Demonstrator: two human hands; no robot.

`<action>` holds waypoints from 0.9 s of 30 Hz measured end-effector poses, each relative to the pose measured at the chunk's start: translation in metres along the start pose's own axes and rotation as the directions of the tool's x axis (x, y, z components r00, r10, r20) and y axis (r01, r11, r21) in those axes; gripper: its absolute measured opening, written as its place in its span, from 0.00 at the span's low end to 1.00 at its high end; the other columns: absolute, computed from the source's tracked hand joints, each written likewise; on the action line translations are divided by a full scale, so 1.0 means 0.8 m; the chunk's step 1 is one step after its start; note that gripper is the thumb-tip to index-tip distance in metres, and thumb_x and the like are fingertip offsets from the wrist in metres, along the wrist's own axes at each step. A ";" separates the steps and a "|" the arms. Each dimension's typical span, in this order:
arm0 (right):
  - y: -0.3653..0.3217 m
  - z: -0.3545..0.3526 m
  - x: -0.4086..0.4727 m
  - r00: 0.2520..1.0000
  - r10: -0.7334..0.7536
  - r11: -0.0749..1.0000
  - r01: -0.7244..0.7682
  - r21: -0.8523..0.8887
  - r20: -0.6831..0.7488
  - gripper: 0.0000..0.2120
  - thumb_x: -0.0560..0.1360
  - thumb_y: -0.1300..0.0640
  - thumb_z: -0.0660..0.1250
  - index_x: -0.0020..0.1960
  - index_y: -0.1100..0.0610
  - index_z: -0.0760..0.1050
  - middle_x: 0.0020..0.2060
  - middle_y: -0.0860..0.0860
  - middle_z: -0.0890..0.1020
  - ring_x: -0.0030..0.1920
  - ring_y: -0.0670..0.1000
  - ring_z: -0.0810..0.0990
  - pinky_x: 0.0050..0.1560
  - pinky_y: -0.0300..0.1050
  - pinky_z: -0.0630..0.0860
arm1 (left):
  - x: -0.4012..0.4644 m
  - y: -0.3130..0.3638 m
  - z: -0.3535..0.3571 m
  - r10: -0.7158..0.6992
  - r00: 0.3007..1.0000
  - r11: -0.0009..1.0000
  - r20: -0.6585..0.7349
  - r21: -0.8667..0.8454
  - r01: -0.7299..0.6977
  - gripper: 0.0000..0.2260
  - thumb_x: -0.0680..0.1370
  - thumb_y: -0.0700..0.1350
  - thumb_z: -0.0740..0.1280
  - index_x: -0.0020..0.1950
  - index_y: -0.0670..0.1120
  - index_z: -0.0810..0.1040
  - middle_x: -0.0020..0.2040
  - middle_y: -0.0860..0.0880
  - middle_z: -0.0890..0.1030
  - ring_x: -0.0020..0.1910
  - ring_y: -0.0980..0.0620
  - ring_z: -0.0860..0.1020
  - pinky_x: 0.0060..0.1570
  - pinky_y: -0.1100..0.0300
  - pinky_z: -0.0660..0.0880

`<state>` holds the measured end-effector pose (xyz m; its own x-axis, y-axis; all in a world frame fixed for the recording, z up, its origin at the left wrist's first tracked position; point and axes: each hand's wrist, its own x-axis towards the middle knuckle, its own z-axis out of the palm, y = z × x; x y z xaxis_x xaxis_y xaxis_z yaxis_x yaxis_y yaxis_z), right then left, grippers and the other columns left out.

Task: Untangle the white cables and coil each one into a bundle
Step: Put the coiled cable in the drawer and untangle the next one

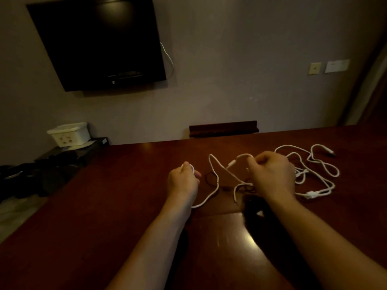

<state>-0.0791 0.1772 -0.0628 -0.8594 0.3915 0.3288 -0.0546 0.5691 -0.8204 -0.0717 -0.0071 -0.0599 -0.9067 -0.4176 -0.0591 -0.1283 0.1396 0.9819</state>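
Two hands work over a dark wooden tabletop (125,206): the left hand (183,181) curls round a small loop of white cable (213,193), and the right hand (272,174) pinches an arch of cable near a connector. Pulling the hands apart now would likely tighten the crossings instead of freeing them. Just beyond the right hand, the cables (318,170) lie in a loose white tangle of overlapping loops, uncoiled, with a wall-mounted TV (96,42) behind.
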 end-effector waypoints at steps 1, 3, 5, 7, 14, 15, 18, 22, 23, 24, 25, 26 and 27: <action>0.003 -0.002 0.004 0.998 0.068 0.993 -0.066 0.097 -0.013 0.09 0.81 0.48 0.70 0.44 0.51 0.81 0.36 0.46 0.83 0.38 0.47 0.84 0.37 0.45 0.79 | 0.001 -0.001 0.000 0.000 1.000 1.000 0.011 -0.006 0.000 0.25 0.88 0.53 0.53 0.41 0.44 0.80 0.34 0.48 0.75 0.30 0.52 0.68 0.32 0.58 0.63; 0.004 -0.006 0.011 0.982 0.188 0.954 -0.175 0.245 -0.029 0.08 0.81 0.51 0.70 0.56 0.54 0.80 0.41 0.48 0.84 0.38 0.46 0.83 0.33 0.41 0.76 | 0.001 0.001 0.000 0.005 1.000 0.999 0.012 -0.047 -0.005 0.24 0.89 0.53 0.53 0.42 0.44 0.80 0.33 0.48 0.75 0.29 0.52 0.68 0.32 0.58 0.62; 0.004 -0.009 0.013 0.970 0.237 0.927 -0.210 0.309 -0.052 0.17 0.81 0.54 0.70 0.68 0.53 0.73 0.50 0.50 0.82 0.42 0.45 0.81 0.34 0.38 0.72 | 0.000 0.003 -0.002 0.008 1.000 0.990 0.004 -0.143 -0.007 0.23 0.89 0.53 0.53 0.43 0.44 0.79 0.31 0.49 0.74 0.27 0.53 0.67 0.29 0.59 0.62; -0.002 -0.007 0.003 0.995 0.057 0.975 -0.039 0.219 -0.079 0.16 0.81 0.56 0.70 0.67 0.51 0.73 0.53 0.48 0.79 0.47 0.45 0.79 0.41 0.38 0.75 | -0.002 0.007 -0.003 -0.024 0.998 0.948 0.064 -0.316 0.043 0.22 0.89 0.53 0.53 0.44 0.43 0.77 0.29 0.51 0.71 0.23 0.56 0.63 0.24 0.61 0.59; -0.037 0.020 -0.064 0.637 -0.452 0.890 0.276 0.362 0.625 0.16 0.84 0.45 0.62 0.72 0.40 0.70 0.60 0.40 0.81 0.60 0.40 0.81 0.60 0.45 0.81 | -0.019 0.026 -0.010 0.001 0.954 0.703 0.299 -0.679 0.212 0.19 0.89 0.54 0.53 0.50 0.42 0.74 0.31 0.49 0.71 0.26 0.55 0.66 0.26 0.63 0.65; -0.035 0.022 -0.064 0.622 -0.467 0.884 0.343 0.317 0.628 0.17 0.84 0.42 0.61 0.72 0.39 0.69 0.58 0.40 0.82 0.58 0.41 0.82 0.59 0.48 0.82 | -0.019 0.028 -0.011 -0.002 0.957 0.669 0.291 -0.710 0.218 0.19 0.89 0.54 0.53 0.49 0.42 0.74 0.31 0.49 0.71 0.27 0.54 0.67 0.27 0.62 0.67; -0.025 0.021 -0.058 0.610 -0.472 0.851 0.503 0.150 0.637 0.10 0.85 0.42 0.58 0.56 0.42 0.77 0.44 0.44 0.82 0.44 0.44 0.81 0.50 0.55 0.81 | -0.015 0.035 -0.017 -0.012 0.956 0.610 0.293 -0.755 0.239 0.20 0.89 0.53 0.54 0.48 0.42 0.76 0.34 0.47 0.79 0.32 0.52 0.77 0.37 0.58 0.76; -0.020 0.011 -0.050 0.614 -0.480 0.788 0.615 0.001 0.627 0.16 0.81 0.40 0.56 0.48 0.46 0.79 0.44 0.42 0.79 0.45 0.43 0.77 0.48 0.52 0.80 | -0.015 0.033 -0.024 0.029 0.924 0.756 0.380 -0.613 0.228 0.20 0.89 0.51 0.54 0.51 0.40 0.79 0.47 0.40 0.87 0.44 0.44 0.87 0.48 0.49 0.83; -0.018 0.009 -0.048 0.601 -0.481 0.753 0.656 -0.050 0.638 0.17 0.80 0.39 0.56 0.50 0.45 0.81 0.47 0.41 0.79 0.46 0.42 0.77 0.49 0.49 0.80 | -0.013 0.029 -0.024 0.052 0.925 0.854 0.376 -0.498 0.154 0.21 0.89 0.51 0.53 0.50 0.40 0.79 0.48 0.39 0.87 0.47 0.43 0.87 0.50 0.48 0.83; -0.016 0.007 -0.046 0.599 -0.477 0.725 0.682 -0.098 0.643 0.17 0.81 0.39 0.57 0.52 0.45 0.82 0.49 0.40 0.80 0.48 0.41 0.77 0.50 0.47 0.80 | -0.013 0.025 -0.021 0.083 0.923 0.923 0.375 -0.379 0.071 0.22 0.90 0.51 0.52 0.49 0.41 0.79 0.49 0.40 0.88 0.50 0.42 0.86 0.53 0.46 0.83; -0.015 0.006 -0.045 0.606 -0.470 0.706 0.694 -0.138 0.642 0.14 0.82 0.41 0.60 0.54 0.44 0.83 0.51 0.40 0.80 0.49 0.41 0.77 0.52 0.46 0.80 | -0.013 0.020 -0.020 0.108 0.920 0.959 0.378 -0.283 0.004 0.23 0.90 0.52 0.52 0.47 0.43 0.79 0.49 0.40 0.88 0.51 0.41 0.85 0.55 0.44 0.83; -0.014 0.005 -0.043 0.619 -0.460 0.697 0.696 -0.173 0.636 0.12 0.82 0.42 0.63 0.56 0.44 0.83 0.52 0.41 0.81 0.49 0.41 0.78 0.54 0.45 0.80 | -0.014 0.018 -0.018 0.122 0.915 0.976 0.386 -0.214 -0.039 0.23 0.89 0.53 0.52 0.45 0.45 0.81 0.49 0.41 0.88 0.52 0.40 0.85 0.57 0.41 0.81; -0.015 0.003 -0.043 0.635 -0.463 0.694 0.694 -0.192 0.618 0.10 0.82 0.43 0.65 0.59 0.43 0.82 0.52 0.41 0.82 0.50 0.41 0.78 0.57 0.45 0.79 | -0.015 0.015 -0.017 0.139 0.912 0.985 0.387 -0.150 -0.087 0.25 0.89 0.53 0.52 0.43 0.48 0.82 0.49 0.43 0.88 0.53 0.40 0.85 0.58 0.39 0.80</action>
<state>-0.0501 0.1553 -0.0656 -0.8348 -0.4620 0.2995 -0.5362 0.8058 -0.2516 -0.0568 -0.0124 -0.0450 -0.9998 -0.0138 0.0132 0.0127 0.0386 0.9992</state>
